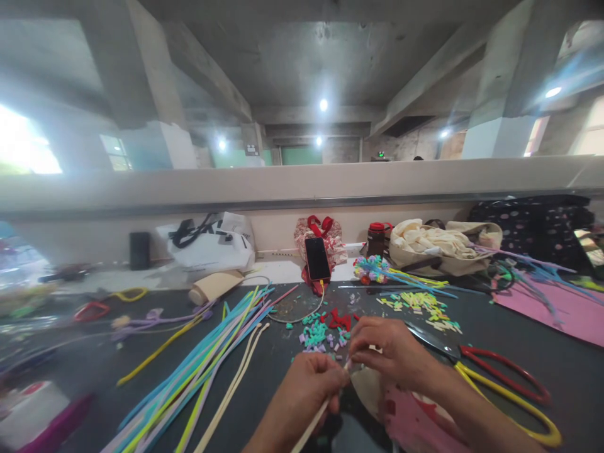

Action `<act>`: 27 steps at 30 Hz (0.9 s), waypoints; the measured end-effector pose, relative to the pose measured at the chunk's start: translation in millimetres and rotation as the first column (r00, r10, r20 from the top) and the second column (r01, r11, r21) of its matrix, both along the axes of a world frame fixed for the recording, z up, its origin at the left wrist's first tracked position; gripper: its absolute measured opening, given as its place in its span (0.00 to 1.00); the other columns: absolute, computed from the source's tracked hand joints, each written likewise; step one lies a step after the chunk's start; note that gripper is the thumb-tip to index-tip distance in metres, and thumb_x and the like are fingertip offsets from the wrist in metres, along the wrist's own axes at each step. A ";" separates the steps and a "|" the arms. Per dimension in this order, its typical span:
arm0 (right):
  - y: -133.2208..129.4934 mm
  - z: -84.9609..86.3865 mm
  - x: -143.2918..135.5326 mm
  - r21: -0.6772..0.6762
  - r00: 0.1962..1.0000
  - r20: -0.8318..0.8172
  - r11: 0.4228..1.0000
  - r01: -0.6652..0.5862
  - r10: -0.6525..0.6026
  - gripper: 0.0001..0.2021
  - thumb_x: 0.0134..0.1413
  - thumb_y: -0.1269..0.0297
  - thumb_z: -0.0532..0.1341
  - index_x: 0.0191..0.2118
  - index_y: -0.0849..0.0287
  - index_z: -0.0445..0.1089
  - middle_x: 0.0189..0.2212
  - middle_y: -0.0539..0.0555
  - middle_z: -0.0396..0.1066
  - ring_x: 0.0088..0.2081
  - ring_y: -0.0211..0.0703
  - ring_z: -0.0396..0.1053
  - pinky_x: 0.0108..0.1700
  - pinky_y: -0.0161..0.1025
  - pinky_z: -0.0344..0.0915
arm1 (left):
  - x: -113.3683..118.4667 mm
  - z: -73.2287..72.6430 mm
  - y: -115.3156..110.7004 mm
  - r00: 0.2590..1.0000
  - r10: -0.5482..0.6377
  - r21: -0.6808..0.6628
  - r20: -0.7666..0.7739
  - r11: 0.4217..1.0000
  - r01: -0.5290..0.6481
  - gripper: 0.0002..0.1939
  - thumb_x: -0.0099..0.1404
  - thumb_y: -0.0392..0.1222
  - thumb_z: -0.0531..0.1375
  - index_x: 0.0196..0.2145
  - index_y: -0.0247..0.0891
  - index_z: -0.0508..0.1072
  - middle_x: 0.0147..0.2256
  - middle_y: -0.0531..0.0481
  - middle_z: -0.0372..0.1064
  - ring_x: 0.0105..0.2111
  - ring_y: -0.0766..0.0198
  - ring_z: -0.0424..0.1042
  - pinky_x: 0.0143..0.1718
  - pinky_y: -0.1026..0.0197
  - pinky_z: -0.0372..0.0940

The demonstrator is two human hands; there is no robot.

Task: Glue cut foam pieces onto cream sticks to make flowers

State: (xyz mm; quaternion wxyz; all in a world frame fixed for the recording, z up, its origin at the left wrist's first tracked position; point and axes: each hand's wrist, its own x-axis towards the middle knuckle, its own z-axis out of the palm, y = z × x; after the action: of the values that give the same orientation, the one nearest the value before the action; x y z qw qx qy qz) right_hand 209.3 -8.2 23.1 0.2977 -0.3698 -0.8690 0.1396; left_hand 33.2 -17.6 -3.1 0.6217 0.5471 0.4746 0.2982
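A person's left hand (306, 385) and right hand (394, 352) grip a cream strip (313, 426), fingers (333, 376) pinched; at one o'clock, a beige bag (406, 258) holds pale cloth (431, 244) beside a red-lidded bottle (376, 242).

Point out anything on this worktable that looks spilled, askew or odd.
Teal pieces, red pieces and yellow pieces lie scattered loosely across the dark tabletop, like spilled or untidied offcuts. Nothing looks clearly damaged.
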 end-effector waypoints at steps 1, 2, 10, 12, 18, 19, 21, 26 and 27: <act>0.0 -0.9 0.0 -0.005 1.000 -0.006 1.000 0.013 -0.013 0.06 0.51 0.64 0.57 0.28 0.56 0.71 0.29 0.50 0.71 0.32 0.37 0.67 0.34 0.32 0.59 | 0.0 -0.2 0.5 1.000 0.004 -0.001 0.008 1.000 -0.004 0.08 0.47 0.41 0.55 0.16 0.37 0.61 0.08 0.59 0.56 0.05 0.76 0.46 0.07 0.72 0.40; 0.0 -1.8 -0.1 -0.007 1.000 -0.010 1.000 0.028 -0.028 0.06 0.51 0.65 0.57 0.28 0.57 0.70 0.28 0.50 0.70 0.31 0.37 0.67 0.33 0.32 0.59 | 0.1 -0.5 1.1 1.000 0.006 -0.002 0.017 1.000 -0.006 0.08 0.47 0.41 0.55 0.16 0.37 0.61 0.08 0.59 0.56 0.05 0.76 0.46 0.06 0.72 0.40; -2.1 -3.7 -3.8 0.014 0.998 -0.017 0.998 0.064 -0.064 0.04 0.48 0.67 0.58 0.27 0.58 0.69 0.26 0.50 0.69 0.28 0.36 0.65 0.30 0.31 0.58 | 0.4 -0.5 0.0 0.999 0.004 0.004 0.033 1.000 -0.004 0.07 0.48 0.41 0.55 0.17 0.37 0.62 0.08 0.59 0.56 0.05 0.76 0.46 0.06 0.72 0.41; -2.4 -2.7 -3.7 0.018 0.998 -0.020 0.998 0.060 -0.059 0.04 0.48 0.68 0.59 0.27 0.58 0.70 0.27 0.50 0.70 0.29 0.36 0.66 0.31 0.31 0.58 | -0.1 0.0 0.4 0.999 0.003 0.001 0.032 1.000 -0.004 0.07 0.48 0.41 0.55 0.17 0.37 0.62 0.08 0.59 0.56 0.05 0.77 0.46 0.06 0.72 0.41; 1.1 4.9 5.1 0.003 0.982 -0.188 1.000 -0.007 0.007 0.08 0.52 0.65 0.56 0.33 0.56 0.73 0.30 0.51 0.72 0.32 0.37 0.68 0.34 0.32 0.61 | -4.5 1.8 6.8 0.995 0.043 -0.013 0.094 0.999 -0.042 0.11 0.47 0.47 0.57 0.18 0.36 0.62 0.09 0.58 0.59 0.05 0.77 0.47 0.06 0.72 0.41; 2.1 5.9 6.9 -0.014 0.970 -0.242 1.000 0.009 -0.012 0.08 0.52 0.64 0.57 0.33 0.56 0.73 0.29 0.51 0.72 0.32 0.37 0.67 0.34 0.32 0.62 | -5.2 2.2 7.4 0.992 0.055 -0.011 0.113 0.998 -0.054 0.12 0.47 0.48 0.57 0.19 0.36 0.63 0.09 0.58 0.59 0.05 0.77 0.48 0.06 0.73 0.41; 3.8 6.8 9.7 -0.083 0.940 -0.334 0.996 0.044 -0.070 0.08 0.51 0.63 0.57 0.32 0.56 0.74 0.28 0.52 0.71 0.29 0.37 0.67 0.30 0.32 0.62 | -6.2 3.0 7.8 0.985 0.082 -0.012 0.154 0.997 -0.081 0.14 0.46 0.50 0.59 0.19 0.36 0.63 0.09 0.59 0.58 0.05 0.77 0.47 0.06 0.73 0.41; 2.1 7.4 8.3 -0.332 0.912 -0.386 0.943 0.002 -0.138 0.10 0.45 0.69 0.59 0.37 0.55 0.72 0.30 0.50 0.71 0.27 0.35 0.65 0.27 0.30 0.60 | -7.1 3.5 7.2 0.963 0.010 -0.094 0.269 0.995 0.016 0.19 0.42 0.55 0.62 0.22 0.35 0.65 0.08 0.61 0.57 0.05 0.77 0.47 0.06 0.73 0.41; 0.6 7.8 6.8 -0.370 0.918 -0.380 0.928 -0.035 -0.117 0.15 0.41 0.71 0.61 0.40 0.54 0.71 0.33 0.49 0.71 0.28 0.35 0.65 0.27 0.30 0.60 | -7.4 3.2 6.9 0.956 -0.022 -0.106 0.292 0.993 0.055 0.20 0.42 0.55 0.62 0.22 0.35 0.66 0.08 0.60 0.57 0.05 0.77 0.47 0.05 0.73 0.42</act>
State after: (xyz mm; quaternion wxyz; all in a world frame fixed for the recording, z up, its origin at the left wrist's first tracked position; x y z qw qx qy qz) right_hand 216.1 -7.6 30.9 0.3948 -0.4018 -0.7408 0.3658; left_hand 25.9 -10.6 0.1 0.7202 0.4706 0.3836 0.3358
